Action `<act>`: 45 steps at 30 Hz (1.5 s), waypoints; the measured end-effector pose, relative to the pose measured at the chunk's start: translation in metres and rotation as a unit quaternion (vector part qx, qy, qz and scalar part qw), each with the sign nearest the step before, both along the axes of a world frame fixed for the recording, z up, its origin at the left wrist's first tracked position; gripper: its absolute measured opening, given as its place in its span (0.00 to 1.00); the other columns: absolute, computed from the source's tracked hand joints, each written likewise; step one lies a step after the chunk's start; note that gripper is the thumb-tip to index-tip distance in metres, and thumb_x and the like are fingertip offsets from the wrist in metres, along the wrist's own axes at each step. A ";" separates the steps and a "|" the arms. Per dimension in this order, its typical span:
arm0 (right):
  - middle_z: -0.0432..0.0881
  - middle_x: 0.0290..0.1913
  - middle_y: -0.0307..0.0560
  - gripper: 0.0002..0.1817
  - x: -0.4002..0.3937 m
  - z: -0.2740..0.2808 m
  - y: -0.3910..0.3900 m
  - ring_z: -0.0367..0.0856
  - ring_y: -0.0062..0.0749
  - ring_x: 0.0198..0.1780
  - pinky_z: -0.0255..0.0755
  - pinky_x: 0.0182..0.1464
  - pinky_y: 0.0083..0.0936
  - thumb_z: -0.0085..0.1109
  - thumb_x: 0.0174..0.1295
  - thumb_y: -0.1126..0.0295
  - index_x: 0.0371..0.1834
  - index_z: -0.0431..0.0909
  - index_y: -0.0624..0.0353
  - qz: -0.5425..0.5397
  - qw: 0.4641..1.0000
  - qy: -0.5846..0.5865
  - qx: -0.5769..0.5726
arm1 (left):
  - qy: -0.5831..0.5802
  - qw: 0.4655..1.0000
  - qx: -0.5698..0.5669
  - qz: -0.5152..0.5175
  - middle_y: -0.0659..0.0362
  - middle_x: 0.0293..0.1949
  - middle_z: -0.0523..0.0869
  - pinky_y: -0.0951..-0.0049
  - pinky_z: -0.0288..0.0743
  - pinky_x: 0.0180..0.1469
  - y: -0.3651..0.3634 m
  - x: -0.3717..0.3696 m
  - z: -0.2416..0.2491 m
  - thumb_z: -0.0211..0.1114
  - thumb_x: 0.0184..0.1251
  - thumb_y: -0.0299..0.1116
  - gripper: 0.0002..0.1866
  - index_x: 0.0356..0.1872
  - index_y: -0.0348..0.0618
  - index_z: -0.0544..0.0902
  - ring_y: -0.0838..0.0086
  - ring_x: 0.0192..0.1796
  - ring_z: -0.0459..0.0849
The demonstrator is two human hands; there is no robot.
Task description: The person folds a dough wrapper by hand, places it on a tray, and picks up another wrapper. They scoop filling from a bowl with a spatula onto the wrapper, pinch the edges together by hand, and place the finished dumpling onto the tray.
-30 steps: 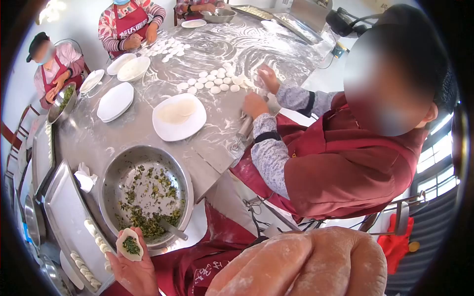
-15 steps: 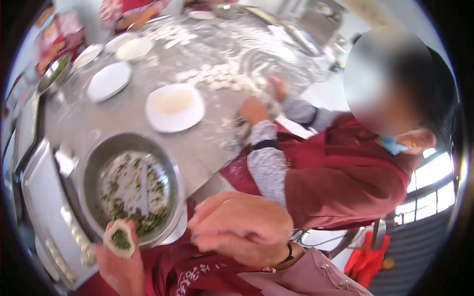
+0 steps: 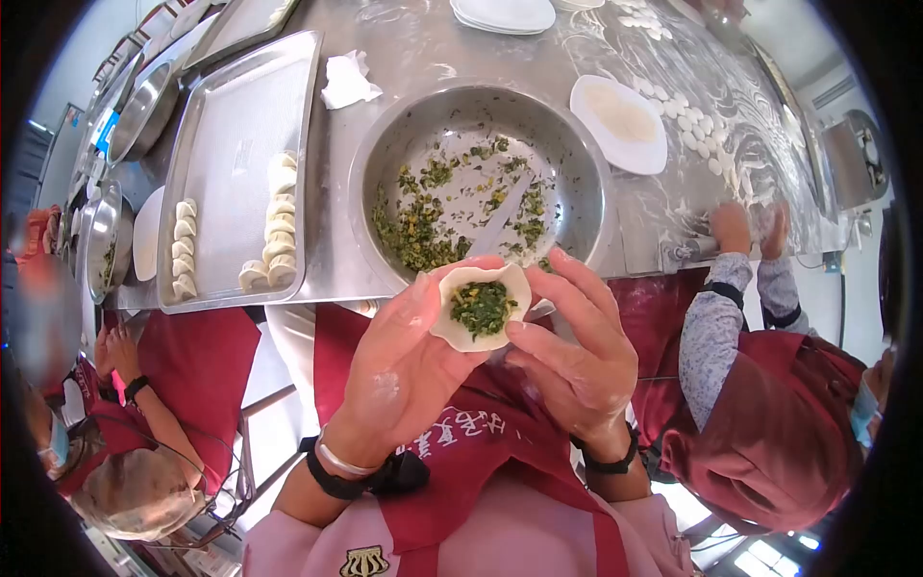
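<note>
A round dumpling wrapper (image 3: 520, 285) with chopped green and yellow filling (image 3: 481, 310) in its middle is held in front of my chest. My left hand (image 3: 399, 361) cups it from the left, thumb at its rim. At the wrapper's right edge, my right hand (image 3: 582, 356) pinches the dough between thumb and fingers. Just beyond both hands stands a large steel bowl (image 3: 361, 183) with more chopped filling along its bottom and sides. A pale flat spatula (image 3: 502, 216) leans inside that bowl.
Left of the bowl, a metal tray (image 3: 216, 192) carries rows of folded dumplings (image 3: 280, 226). A crumpled white tissue (image 3: 349, 80) lies beside it. At right are a white plate (image 3: 615, 120) of flour and several dough pieces (image 3: 700, 130). Co-workers sit on both sides, one with hands (image 3: 745, 231) on the floured table.
My view has swung down and left onto my hands. My right hand, earlier apart from the wrapper, now touches its edge. The filled wrapper is now held between both hands.
</note>
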State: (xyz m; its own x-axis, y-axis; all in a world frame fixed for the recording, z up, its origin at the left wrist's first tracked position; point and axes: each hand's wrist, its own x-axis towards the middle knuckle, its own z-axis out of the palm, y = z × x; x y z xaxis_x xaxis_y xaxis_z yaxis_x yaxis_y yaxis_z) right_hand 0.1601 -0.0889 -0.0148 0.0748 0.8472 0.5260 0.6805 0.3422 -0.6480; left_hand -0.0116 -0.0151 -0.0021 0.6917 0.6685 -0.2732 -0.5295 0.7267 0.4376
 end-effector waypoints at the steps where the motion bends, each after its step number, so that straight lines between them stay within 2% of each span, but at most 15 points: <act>1: 0.83 0.60 0.51 0.20 0.000 -0.001 0.000 0.77 0.53 0.66 0.78 0.61 0.40 0.75 0.44 0.77 0.44 0.89 0.50 0.001 1.000 -0.011 0.009 | -0.002 1.000 0.000 -0.006 0.45 0.66 0.75 0.57 0.69 0.72 -0.001 -0.001 -0.001 0.49 0.82 0.45 0.29 0.70 0.27 0.66 0.59 0.70 0.75; 7: 0.85 0.58 0.50 0.14 -0.003 0.004 -0.001 0.80 0.53 0.63 0.80 0.58 0.39 0.74 0.45 0.77 0.38 0.88 0.53 0.010 0.997 -0.039 0.064 | -0.017 1.000 0.007 -0.018 0.49 0.66 0.75 0.59 0.71 0.70 -0.010 -0.001 -0.003 0.51 0.82 0.41 0.27 0.71 0.30 0.66 0.65 0.67 0.76; 10: 0.86 0.56 0.52 0.11 -0.004 0.005 0.000 0.81 0.55 0.62 0.79 0.59 0.41 0.74 0.48 0.75 0.36 0.86 0.56 0.013 0.997 -0.025 0.070 | -0.021 0.998 0.056 -0.023 0.53 0.65 0.76 0.66 0.72 0.68 -0.015 -0.003 -0.004 0.58 0.79 0.36 0.27 0.72 0.32 0.66 0.71 0.65 0.77; 13: 0.87 0.54 0.54 0.10 -0.008 0.007 0.002 0.81 0.58 0.61 0.76 0.61 0.44 0.74 0.52 0.72 0.36 0.84 0.57 0.007 0.998 0.014 0.059 | 0.124 0.970 0.204 -0.040 0.57 0.61 0.80 0.74 0.74 0.63 -0.021 -0.003 -0.005 0.65 0.73 0.29 0.27 0.70 0.34 0.70 0.78 0.60 0.79; 16: 0.87 0.54 0.55 0.10 -0.011 0.011 0.005 0.81 0.57 0.62 0.76 0.61 0.42 0.73 0.53 0.74 0.37 0.83 0.59 0.006 0.998 0.047 0.052 | 0.197 0.939 0.280 -0.039 0.58 0.57 0.84 0.79 0.76 0.58 -0.025 -0.004 -0.004 0.68 0.71 0.27 0.26 0.68 0.34 0.74 0.82 0.56 0.80; 19: 0.86 0.55 0.55 0.11 -0.015 0.013 0.007 0.81 0.55 0.62 0.77 0.60 0.40 0.72 0.52 0.78 0.38 0.83 0.61 0.010 0.996 0.077 0.048 | 0.252 0.894 0.370 -0.017 0.57 0.56 0.86 0.79 0.77 0.56 -0.025 -0.005 0.000 0.66 0.72 0.28 0.22 0.65 0.33 0.77 0.82 0.55 0.81; 22: 0.86 0.55 0.55 0.11 -0.019 0.010 0.010 0.81 0.54 0.63 0.77 0.60 0.39 0.71 0.53 0.79 0.39 0.84 0.61 0.016 0.993 0.108 0.050 | 0.251 0.884 0.394 -0.005 0.57 0.56 0.86 0.80 0.76 0.57 -0.024 -0.007 -0.001 0.63 0.74 0.27 0.21 0.65 0.33 0.77 0.81 0.55 0.80; 25: 0.85 0.56 0.55 0.13 -0.021 0.005 0.013 0.80 0.53 0.64 0.77 0.61 0.39 0.71 0.54 0.79 0.44 0.85 0.62 0.016 0.991 0.122 0.059 | 0.243 0.892 0.381 0.010 0.55 0.59 0.84 0.79 0.75 0.57 -0.023 -0.005 -0.002 0.60 0.77 0.26 0.19 0.65 0.32 0.77 0.79 0.57 0.80; 27: 0.85 0.58 0.56 0.15 -0.023 0.006 0.015 0.80 0.52 0.64 0.77 0.61 0.39 0.70 0.56 0.79 0.47 0.85 0.63 0.003 0.992 0.114 0.053 | 0.217 0.901 0.373 0.032 0.52 0.61 0.81 0.76 0.76 0.60 -0.019 -0.005 -0.008 0.59 0.78 0.28 0.19 0.66 0.31 0.76 0.74 0.60 0.80; 28: 0.84 0.58 0.56 0.16 -0.026 0.008 0.014 0.80 0.51 0.64 0.76 0.62 0.38 0.70 0.56 0.79 0.49 0.84 0.64 -0.014 0.985 0.164 0.044 | 0.204 0.905 0.370 0.043 0.51 0.62 0.80 0.74 0.76 0.62 -0.017 -0.005 -0.010 0.58 0.79 0.28 0.20 0.66 0.31 0.76 0.71 0.61 0.80; 30: 0.83 0.60 0.57 0.18 -0.035 0.012 0.009 0.80 0.50 0.65 0.75 0.64 0.37 0.70 0.57 0.78 0.53 0.84 0.66 -0.046 0.963 0.265 0.025 | 0.154 0.927 0.330 0.091 0.50 0.63 0.79 0.67 0.77 0.65 -0.017 -0.003 -0.011 0.58 0.79 0.30 0.21 0.66 0.30 0.75 0.65 0.63 0.80; 32: 0.83 0.61 0.57 0.18 -0.038 0.010 0.004 0.79 0.46 0.65 0.73 0.65 0.35 0.70 0.59 0.78 0.54 0.83 0.67 -0.067 0.952 0.300 -0.004 | 0.136 0.933 0.307 0.126 0.47 0.61 0.79 0.57 0.80 0.67 -0.016 -0.002 -0.007 0.59 0.78 0.32 0.22 0.66 0.28 0.73 0.57 0.63 0.81; 36: 0.83 0.61 0.57 0.18 -0.050 -0.005 0.000 0.80 0.40 0.65 0.70 0.67 0.32 0.70 0.60 0.77 0.54 0.83 0.67 -0.082 0.909 0.406 -0.046 | 0.176 0.915 0.298 0.206 0.42 0.58 0.82 0.62 0.84 0.60 -0.019 -0.001 -0.011 0.60 0.77 0.29 0.22 0.66 0.25 0.72 0.58 0.59 0.84; 39: 0.83 0.61 0.56 0.16 -0.055 -0.003 0.001 0.80 0.40 0.64 0.72 0.66 0.32 0.71 0.60 0.77 0.52 0.84 0.67 -0.087 0.901 0.420 -0.059 | 0.151 0.914 0.298 0.231 0.43 0.58 0.82 0.62 0.84 0.60 -0.024 0.002 -0.016 0.60 0.77 0.28 0.21 0.65 0.25 0.73 0.60 0.59 0.84; 45: 0.84 0.58 0.57 0.14 -0.063 0.005 0.002 0.83 0.42 0.61 0.75 0.62 0.31 0.72 0.57 0.79 0.47 0.85 0.66 -0.104 0.922 0.372 -0.029 | 0.216 0.901 0.304 0.223 0.45 0.57 0.83 0.61 0.82 0.62 -0.031 0.001 -0.016 0.59 0.77 0.28 0.19 0.63 0.26 0.75 0.64 0.57 0.85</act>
State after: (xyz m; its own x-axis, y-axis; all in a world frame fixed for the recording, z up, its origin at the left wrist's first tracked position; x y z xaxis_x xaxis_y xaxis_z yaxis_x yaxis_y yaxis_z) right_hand 0.0976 -0.0866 -0.0096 0.5612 0.7984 0.2181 0.0870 0.2052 -0.9749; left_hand -0.0101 -0.0459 -0.0177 0.2338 0.9706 0.0567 -0.3939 0.0412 0.9182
